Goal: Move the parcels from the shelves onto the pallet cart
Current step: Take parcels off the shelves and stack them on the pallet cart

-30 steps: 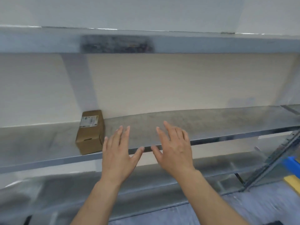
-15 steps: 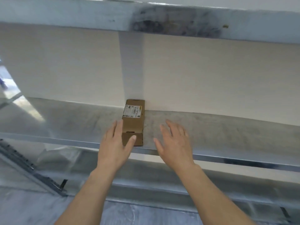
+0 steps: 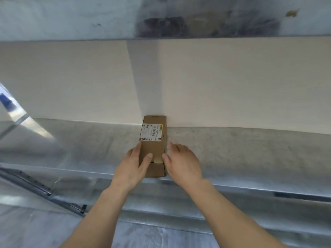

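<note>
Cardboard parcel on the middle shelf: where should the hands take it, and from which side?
Grip the cardboard parcel by its two long side faces, coming from the open shelf front. It lies flat, narrow end toward the person. The left hand already rests on its left edge; the right hand is beside its right.
</note>
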`<state>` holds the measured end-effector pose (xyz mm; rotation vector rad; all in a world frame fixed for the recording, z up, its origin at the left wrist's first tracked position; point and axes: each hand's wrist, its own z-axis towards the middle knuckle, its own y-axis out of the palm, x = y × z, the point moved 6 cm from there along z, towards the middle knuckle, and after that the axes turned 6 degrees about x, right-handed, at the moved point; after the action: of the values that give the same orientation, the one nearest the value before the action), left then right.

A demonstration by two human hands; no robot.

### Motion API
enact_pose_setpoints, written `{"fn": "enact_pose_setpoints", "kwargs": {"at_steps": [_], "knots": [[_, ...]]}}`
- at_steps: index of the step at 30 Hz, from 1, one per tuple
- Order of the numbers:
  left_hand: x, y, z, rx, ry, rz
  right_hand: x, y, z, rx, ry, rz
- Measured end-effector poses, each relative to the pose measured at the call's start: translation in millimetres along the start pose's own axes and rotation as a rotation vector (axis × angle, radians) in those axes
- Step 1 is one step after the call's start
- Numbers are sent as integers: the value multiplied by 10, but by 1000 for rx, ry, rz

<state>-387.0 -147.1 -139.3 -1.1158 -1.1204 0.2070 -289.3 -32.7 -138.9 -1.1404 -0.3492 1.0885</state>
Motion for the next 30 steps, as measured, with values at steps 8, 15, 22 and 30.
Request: {"fn": "enact_pose_setpoints", "kwargs": {"at_steps": [8,15,22,30], "knots": [[-267,-295,194,-10,167,27,-536,-48,-71,-4,20,-53],[-629,-684,181,268,-66,110,-543,-120,149,-71,94,-58],[-623,-555,-100,259,-164,70,-12,69,602,-214,258,35],[-586,-584,-97,286,-272,-5,116,360,954,-276,305,321]]}}
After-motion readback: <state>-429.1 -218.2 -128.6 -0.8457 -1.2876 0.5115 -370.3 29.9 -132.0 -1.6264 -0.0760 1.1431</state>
